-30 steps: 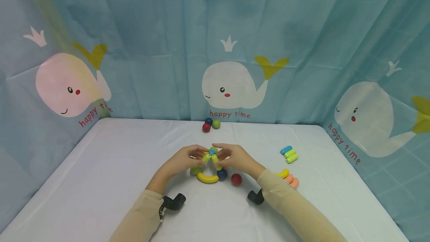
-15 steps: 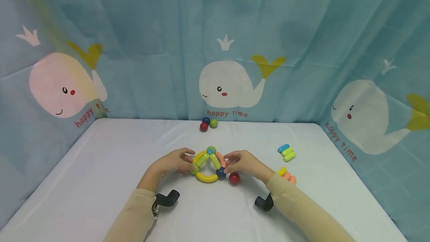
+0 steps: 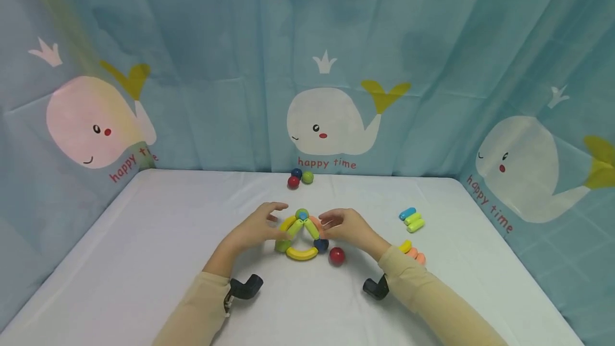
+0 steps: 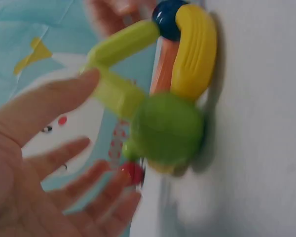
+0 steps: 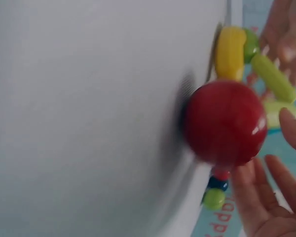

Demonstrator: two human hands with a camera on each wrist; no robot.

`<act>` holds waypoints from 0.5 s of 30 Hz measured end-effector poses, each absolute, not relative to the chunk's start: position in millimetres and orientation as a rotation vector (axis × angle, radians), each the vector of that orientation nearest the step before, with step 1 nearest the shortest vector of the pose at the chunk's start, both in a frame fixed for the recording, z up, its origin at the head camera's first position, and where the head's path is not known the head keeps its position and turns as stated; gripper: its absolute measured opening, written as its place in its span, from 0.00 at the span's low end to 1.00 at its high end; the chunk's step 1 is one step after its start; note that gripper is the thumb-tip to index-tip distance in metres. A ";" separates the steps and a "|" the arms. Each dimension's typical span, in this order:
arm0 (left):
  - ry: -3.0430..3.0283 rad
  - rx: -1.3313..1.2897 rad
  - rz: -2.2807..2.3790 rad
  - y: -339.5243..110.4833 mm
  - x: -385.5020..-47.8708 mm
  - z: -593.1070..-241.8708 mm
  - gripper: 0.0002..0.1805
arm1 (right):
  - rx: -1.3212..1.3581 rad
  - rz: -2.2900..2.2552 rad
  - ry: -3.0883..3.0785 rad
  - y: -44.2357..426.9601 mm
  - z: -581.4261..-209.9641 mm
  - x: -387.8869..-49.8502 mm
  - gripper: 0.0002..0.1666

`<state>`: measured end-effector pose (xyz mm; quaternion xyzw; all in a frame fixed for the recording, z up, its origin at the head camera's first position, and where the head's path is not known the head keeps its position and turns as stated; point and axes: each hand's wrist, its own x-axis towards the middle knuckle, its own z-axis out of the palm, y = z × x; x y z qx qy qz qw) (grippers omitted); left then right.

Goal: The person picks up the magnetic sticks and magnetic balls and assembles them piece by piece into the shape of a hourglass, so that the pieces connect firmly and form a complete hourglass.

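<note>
A frame of magnetic rods and balls stands mid-table. Its base ring has a yellow curved rod (image 3: 301, 254) in front, a green ball (image 4: 167, 127) on the left, a blue ball (image 3: 321, 244) on the right and an orange curved rod behind. Two lime straight rods (image 3: 312, 229) and a blue one lean together at the peak. My left hand (image 3: 257, 227) is at the left side, fingers spread, thumb over a lime rod; contact cannot be told. My right hand (image 3: 353, 228) sits at the right side, fingers loosely bent, beside the orange rod. Neither hand grips anything.
A loose red ball (image 5: 226, 123) lies just right of the frame. Farther back are blue, red and green balls (image 3: 307, 177). To the right lie blue and lime straight rods (image 3: 414, 225), with yellow and orange curved rods (image 3: 412, 252) partly behind the right sleeve.
Both hands have let go of the lime rods near the peak and moved outward to the sides. The rod frame has since shifted slightly right, towards the red ball.
</note>
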<state>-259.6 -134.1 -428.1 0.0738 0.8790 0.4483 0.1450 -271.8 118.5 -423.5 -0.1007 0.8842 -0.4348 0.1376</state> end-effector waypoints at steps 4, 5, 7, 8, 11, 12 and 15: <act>2.565 0.333 1.311 -122.4 -258.7 -430.7 0.38 | -0.457 -1.324 2.542 107.2 -417.3 -270.6 0.26; 2.579 0.356 1.312 -120.0 -258.5 -432.0 0.36 | -0.486 -1.332 2.535 104.7 -416.4 -270.8 0.27; 2.600 0.380 1.320 -115.7 -258.1 -434.6 0.33 | -0.523 -1.334 2.527 100.7 -415.5 -271.0 0.26; 2.602 0.386 1.332 -114.0 -257.8 -435.4 0.32 | -0.530 -1.332 2.529 99.2 -415.7 -271.2 0.26; 2.611 0.383 1.364 -110.4 -258.0 -437.1 0.29 | -0.524 -1.327 2.539 97.0 -416.7 -271.6 0.24; 2.608 0.369 1.372 -109.5 -258.1 -437.3 0.28 | -0.525 -1.325 2.544 96.8 -417.2 -271.7 0.24; 2.609 0.339 1.376 -108.2 -258.8 -437.5 0.27 | -0.531 -1.325 2.554 96.9 -418.2 -272.5 0.23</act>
